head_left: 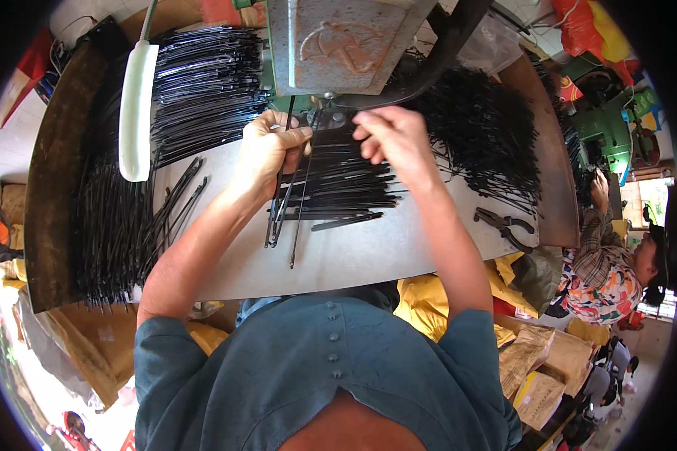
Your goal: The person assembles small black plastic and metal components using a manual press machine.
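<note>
My left hand point(274, 146) is closed around a few thin black metal rods, which look like umbrella ribs point(274, 218). They hang down from its fingers over the pale metal worktop point(353, 263), their upper ends near the machine head. To its right, my right hand point(395, 143) is raised with loosely bent, parted fingers and no rod visible in them. Beneath and between both hands lies a pile of black ribs point(338, 180). Just above the hands sits a grey metal machine head point(346, 45) with a rusty umbrella emblem; the working point below it is partly hidden.
Large stacks of black ribs lie on the left point(203, 83) and right point(481, 128). A white lamp point(138, 113) hangs over the left stack. Black-handled pliers point(504, 225) rest at the right. A curved brown rim point(56, 173) bounds the worktop. Another person point(605, 278) works at far right.
</note>
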Action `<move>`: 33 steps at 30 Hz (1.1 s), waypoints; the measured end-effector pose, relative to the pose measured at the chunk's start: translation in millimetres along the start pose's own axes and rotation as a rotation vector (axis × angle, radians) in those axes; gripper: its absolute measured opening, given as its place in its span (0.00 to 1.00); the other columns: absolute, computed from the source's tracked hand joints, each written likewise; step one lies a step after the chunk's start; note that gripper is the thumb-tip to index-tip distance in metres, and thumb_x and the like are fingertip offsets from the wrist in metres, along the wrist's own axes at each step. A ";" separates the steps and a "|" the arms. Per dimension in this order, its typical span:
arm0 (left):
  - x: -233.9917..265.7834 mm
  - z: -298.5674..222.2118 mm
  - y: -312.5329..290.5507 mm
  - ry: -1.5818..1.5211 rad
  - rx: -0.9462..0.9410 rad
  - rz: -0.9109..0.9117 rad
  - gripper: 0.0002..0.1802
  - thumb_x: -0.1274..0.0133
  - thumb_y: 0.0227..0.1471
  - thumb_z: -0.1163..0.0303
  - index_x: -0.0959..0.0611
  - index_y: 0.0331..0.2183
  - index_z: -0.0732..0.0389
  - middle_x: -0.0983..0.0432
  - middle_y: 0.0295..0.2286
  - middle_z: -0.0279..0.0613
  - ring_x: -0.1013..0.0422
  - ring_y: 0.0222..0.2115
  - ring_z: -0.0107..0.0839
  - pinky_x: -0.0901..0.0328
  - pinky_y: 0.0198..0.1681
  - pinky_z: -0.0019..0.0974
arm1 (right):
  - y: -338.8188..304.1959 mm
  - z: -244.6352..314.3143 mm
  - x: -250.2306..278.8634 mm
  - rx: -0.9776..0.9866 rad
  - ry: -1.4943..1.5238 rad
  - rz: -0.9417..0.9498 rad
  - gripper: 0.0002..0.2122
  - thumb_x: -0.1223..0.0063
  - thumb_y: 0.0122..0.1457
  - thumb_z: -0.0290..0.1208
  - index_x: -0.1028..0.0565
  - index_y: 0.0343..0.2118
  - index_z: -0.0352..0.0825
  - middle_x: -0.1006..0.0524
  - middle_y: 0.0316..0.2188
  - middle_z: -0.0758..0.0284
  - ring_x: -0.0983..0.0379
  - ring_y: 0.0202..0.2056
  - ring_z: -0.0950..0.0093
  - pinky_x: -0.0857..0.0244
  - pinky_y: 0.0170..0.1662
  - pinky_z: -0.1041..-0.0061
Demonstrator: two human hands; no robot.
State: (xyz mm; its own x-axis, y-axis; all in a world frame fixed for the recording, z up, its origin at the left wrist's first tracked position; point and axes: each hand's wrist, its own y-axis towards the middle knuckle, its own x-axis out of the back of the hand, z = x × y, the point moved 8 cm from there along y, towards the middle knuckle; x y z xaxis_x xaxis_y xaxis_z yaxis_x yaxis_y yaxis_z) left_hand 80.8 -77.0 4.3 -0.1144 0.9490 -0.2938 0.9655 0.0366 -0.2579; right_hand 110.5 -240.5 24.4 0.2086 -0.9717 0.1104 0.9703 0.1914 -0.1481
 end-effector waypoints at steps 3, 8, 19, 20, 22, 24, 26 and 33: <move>1.9 -5.9 0.2 0.022 -0.015 0.018 0.10 0.49 0.37 0.81 0.34 0.19 0.62 0.33 0.12 0.39 0.45 0.06 0.19 0.53 0.08 0.20 | -0.7 7.5 44.1 0.055 -0.104 -0.102 0.06 0.53 0.50 0.26 0.28 0.26 0.28 0.29 0.18 0.67 0.37 0.14 0.85 0.45 0.13 0.89; 20.5 -32.0 -15.3 0.200 0.043 0.026 0.08 0.48 0.37 0.79 0.31 0.22 0.62 0.32 0.14 0.37 0.42 0.09 0.18 0.49 0.10 0.18 | -10.0 11.8 83.8 0.036 -0.231 -0.131 0.06 0.53 0.49 0.26 0.28 0.26 0.28 0.30 0.18 0.68 0.37 0.14 0.85 0.45 0.14 0.88; 52.2 -78.0 -71.3 1.575 -0.402 0.001 0.10 0.51 0.39 0.75 0.27 0.29 0.66 0.32 0.27 0.49 0.35 0.31 0.44 0.39 0.34 0.39 | -7.4 7.5 29.5 0.628 -1.549 0.040 0.04 0.53 0.38 0.18 0.30 0.20 0.28 0.29 0.22 0.56 0.29 0.22 0.65 0.35 0.22 0.73; 33.4 -72.0 -74.4 1.555 -0.527 0.097 0.09 0.51 0.39 0.75 0.27 0.29 0.65 0.32 0.26 0.48 0.34 0.29 0.45 0.38 0.32 0.39 | -9.3 6.1 19.0 0.741 -1.715 0.033 0.03 0.54 0.35 0.15 0.31 0.17 0.27 0.29 0.18 0.55 0.28 0.19 0.68 0.34 0.21 0.74; -4.0 -58.0 -75.1 1.579 -0.698 0.219 0.04 0.51 0.38 0.77 0.26 0.23 0.67 0.32 0.22 0.46 0.32 0.23 0.41 0.37 0.26 0.36 | -7.3 4.8 13.7 0.734 -1.719 0.067 0.04 0.54 0.32 0.14 0.31 0.16 0.26 0.29 0.17 0.53 0.28 0.19 0.66 0.34 0.19 0.75; -23.8 -36.5 -63.1 1.571 -0.695 0.303 0.03 0.52 0.39 0.76 0.27 0.21 0.66 0.33 0.20 0.44 0.33 0.24 0.42 0.37 0.27 0.37 | -7.6 4.8 10.7 0.708 -1.728 0.087 0.04 0.54 0.33 0.14 0.31 0.16 0.26 0.29 0.16 0.54 0.29 0.18 0.66 0.35 0.19 0.75; -40.5 -22.0 -50.3 1.603 -0.743 0.304 0.02 0.53 0.38 0.77 0.28 0.22 0.65 0.34 0.21 0.44 0.34 0.27 0.41 0.37 0.29 0.36 | -10.1 5.9 11.2 0.708 -1.724 0.085 0.04 0.53 0.33 0.15 0.31 0.17 0.26 0.29 0.17 0.54 0.29 0.19 0.66 0.34 0.19 0.75; -47.9 -1.9 -28.8 1.667 -0.853 0.317 0.05 0.54 0.36 0.80 0.29 0.24 0.66 0.34 0.24 0.45 0.35 0.29 0.41 0.38 0.32 0.38 | -13.2 18.4 33.5 0.528 -1.563 0.002 0.04 0.56 0.40 0.18 0.32 0.23 0.28 0.29 0.22 0.57 0.29 0.25 0.63 0.34 0.26 0.71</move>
State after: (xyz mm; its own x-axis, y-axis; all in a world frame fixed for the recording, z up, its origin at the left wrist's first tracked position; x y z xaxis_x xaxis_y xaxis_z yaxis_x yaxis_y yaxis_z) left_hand 58.9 -122.9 27.6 -0.1266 0.2247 0.9662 0.8044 -0.5467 0.2326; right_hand 107.0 -273.1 48.2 -0.1934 0.0373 0.9804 0.8335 0.5334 0.1442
